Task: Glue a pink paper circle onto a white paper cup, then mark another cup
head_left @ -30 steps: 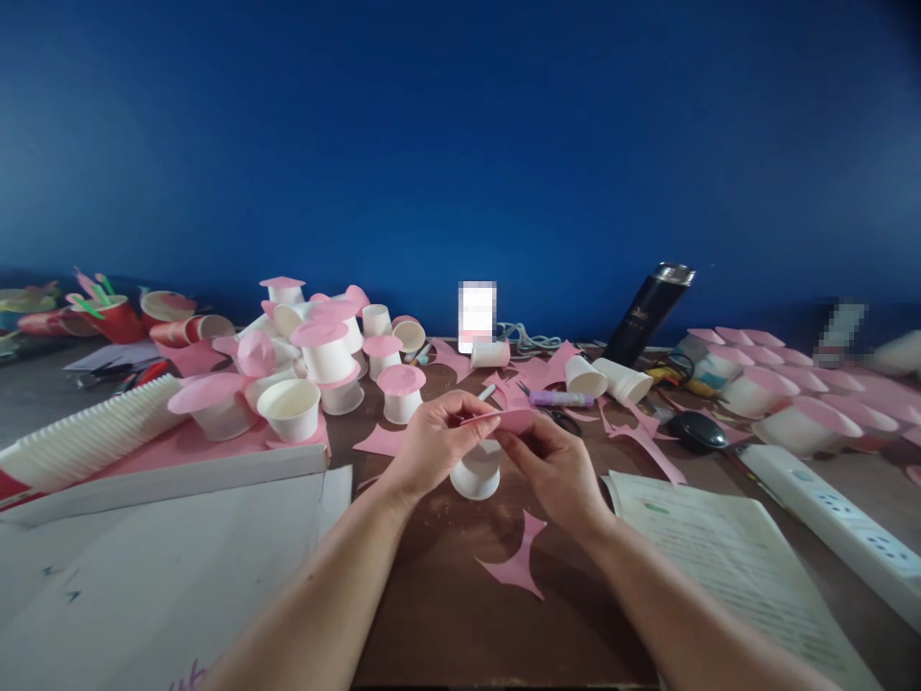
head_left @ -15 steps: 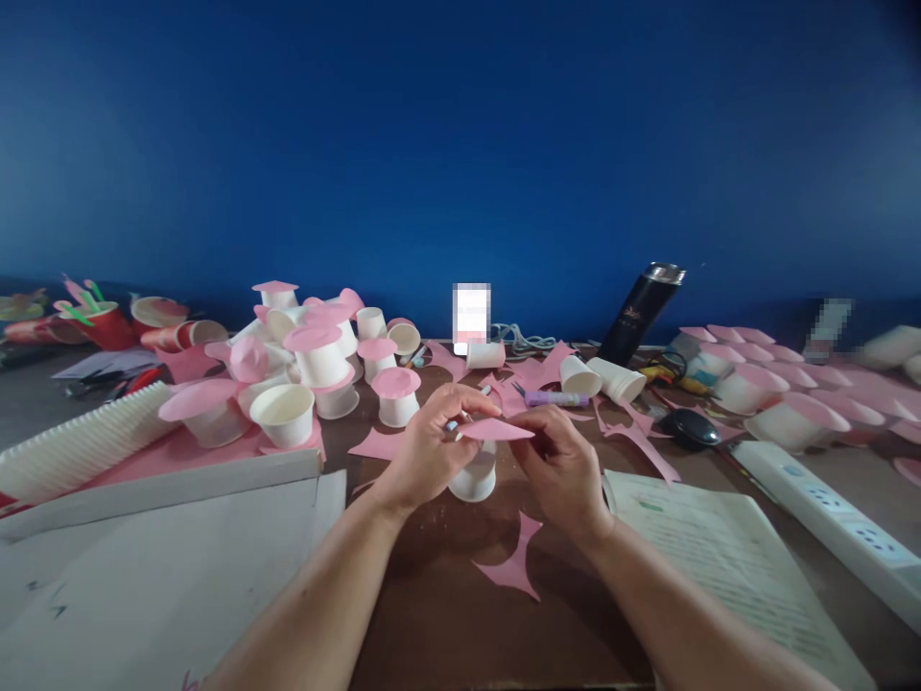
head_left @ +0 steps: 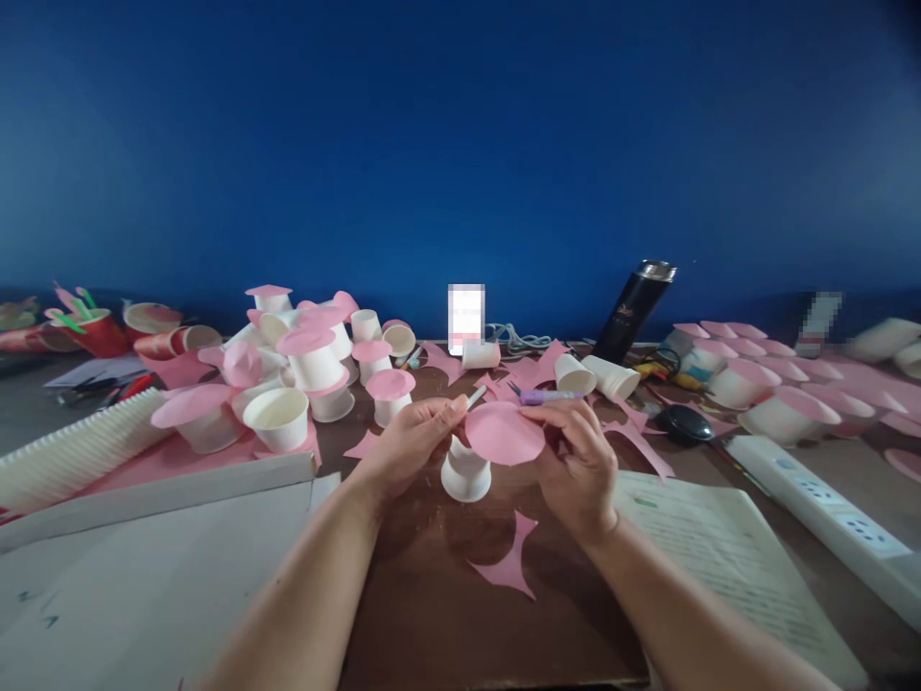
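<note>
Disc (head_left: 506, 435) in right grip (head_left: 581, 465), left grip (head_left: 417, 441) unclear, cup (head_left: 466, 480) partly behind, scraps (head_left: 514, 568), flask (head_left: 633, 309) beyond

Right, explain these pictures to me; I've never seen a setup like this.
There is no machine here, only a person's two bare hands. Every picture comes from one camera worn on that person's head, looking forward and down, so you see roughly what they see. The right hand pinches the edge of a pink paper circle. The left hand is at its other side; whether it touches is hard to tell. Partly behind the circle stands an upturned white cup. On the brown table lie a pink scrap, a black mouse and a white power strip. A black bottle leans near the blue wall.
</note>
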Tool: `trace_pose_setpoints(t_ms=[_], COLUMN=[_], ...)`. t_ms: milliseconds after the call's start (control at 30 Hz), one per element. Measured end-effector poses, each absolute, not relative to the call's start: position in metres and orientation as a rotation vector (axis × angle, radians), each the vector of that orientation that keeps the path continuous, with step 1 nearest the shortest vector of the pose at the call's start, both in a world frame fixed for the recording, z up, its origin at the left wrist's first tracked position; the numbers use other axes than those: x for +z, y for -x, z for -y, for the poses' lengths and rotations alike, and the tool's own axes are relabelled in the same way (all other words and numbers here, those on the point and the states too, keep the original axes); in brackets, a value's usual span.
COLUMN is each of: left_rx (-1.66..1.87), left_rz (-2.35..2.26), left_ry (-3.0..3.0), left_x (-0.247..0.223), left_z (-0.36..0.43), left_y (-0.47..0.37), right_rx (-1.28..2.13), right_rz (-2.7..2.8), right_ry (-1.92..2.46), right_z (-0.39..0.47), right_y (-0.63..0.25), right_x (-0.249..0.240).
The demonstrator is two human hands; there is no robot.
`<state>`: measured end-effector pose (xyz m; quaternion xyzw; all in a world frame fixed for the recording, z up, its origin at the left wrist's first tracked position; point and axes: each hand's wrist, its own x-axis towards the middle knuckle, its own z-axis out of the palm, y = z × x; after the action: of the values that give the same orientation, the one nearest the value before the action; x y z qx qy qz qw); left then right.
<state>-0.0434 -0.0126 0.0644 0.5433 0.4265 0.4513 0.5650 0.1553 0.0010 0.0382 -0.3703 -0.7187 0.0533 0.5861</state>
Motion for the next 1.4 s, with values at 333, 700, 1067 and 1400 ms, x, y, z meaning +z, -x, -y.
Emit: trace_pose_setpoints(t_ms=[333, 700, 1067, 1400], left_rx=[1.027, 0.897, 0.775, 0.741], left_rz=[-0.891, -1.064, -1.213, -1.248], left_ry=[-0.967, -0.986, -1.022, -1.031], left_x=[0.063, 0.061, 0.054, 0.052], left_z=[0.008, 0.003, -0.001, -0.002], left_y=[0.05, 0.06, 0.066, 0.068], right_rx=[0.513, 1.452, 1.546, 1.607], right_rz=[1.574, 1.298, 1.378, 1.396], right_ry=[0.968, 1.038, 1.181, 1.213], right_z=[-0.007, -0.014, -0.016, -0.018], right_y=[-0.15, -0.148, -0.145, -0.145], right_x=[0.032, 0.037, 0.029, 0.024])
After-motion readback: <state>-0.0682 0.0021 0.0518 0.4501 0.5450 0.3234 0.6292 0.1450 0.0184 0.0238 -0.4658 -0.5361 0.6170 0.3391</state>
